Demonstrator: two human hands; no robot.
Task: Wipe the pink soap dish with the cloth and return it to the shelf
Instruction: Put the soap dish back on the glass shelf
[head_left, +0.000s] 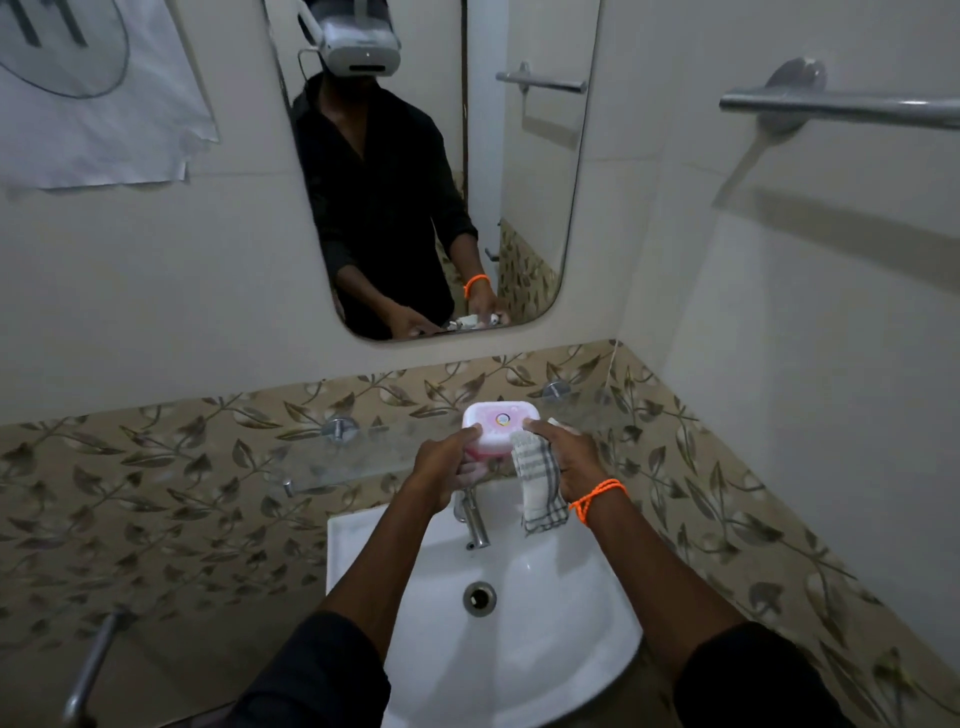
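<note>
The pink soap dish (500, 423), with a pale lid and a small round sticker on top, is held above the front edge of the glass shelf (322, 457). My left hand (445, 462) grips its left side, thumb on the lid. My right hand (563, 457) holds a checked grey-and-white cloth (537, 480) and its fingertips press against the dish's right side. The cloth hangs down from that hand over the basin.
A white basin (571, 613) with a chrome tap (475, 519) sits below my hands. A mirror (530, 171) hangs above the shelf. A towel bar (841, 106) sticks out from the right wall. A metal pipe (91, 670) stands at lower left.
</note>
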